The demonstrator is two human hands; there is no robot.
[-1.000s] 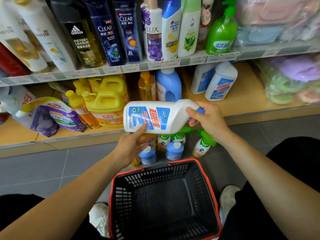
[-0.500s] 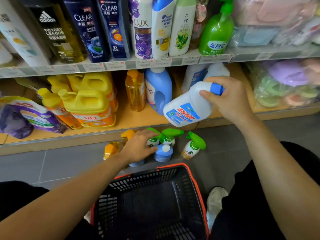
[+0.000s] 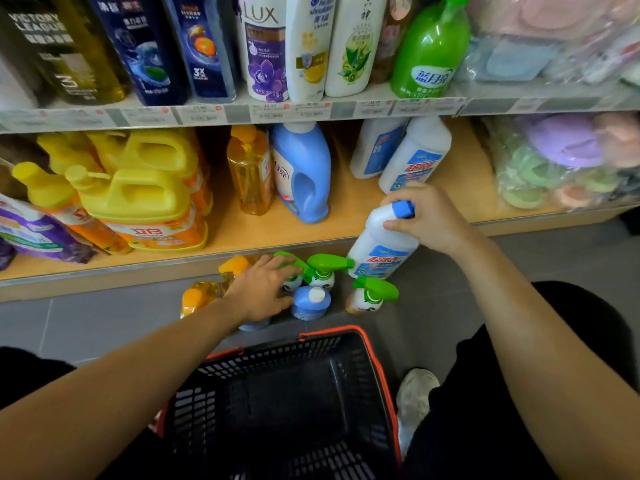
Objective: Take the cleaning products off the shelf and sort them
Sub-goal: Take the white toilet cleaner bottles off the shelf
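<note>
My right hand [image 3: 431, 218] grips a white cleaner bottle [image 3: 379, 252] by its neck, just under the blue cap. The bottle hangs tilted over the floor, right beside the green-trigger spray bottles [image 3: 323, 271]. My left hand [image 3: 259, 292] lies with fingers stretched over the cluster of bottles standing on the floor. It touches a green spray head and covers a blue-capped bottle. Another blue-capped bottle [image 3: 310, 301] and orange-capped bottles [image 3: 197, 297] stand in the same cluster. Two more white cleaner bottles [image 3: 414, 157] remain on the lower shelf.
A black basket with an orange rim [image 3: 379, 368] sits on the grey floor between my knees, with nothing in it. Yellow jugs [image 3: 138, 199], an amber bottle [image 3: 247, 171] and a blue detergent bottle [image 3: 306, 174] fill the lower shelf. Shampoo bottles line the shelf above.
My right hand has lowered the white bottle from shelf height down toward the floor cluster. My left hand slid right across the floor bottles onto the green spray heads.
</note>
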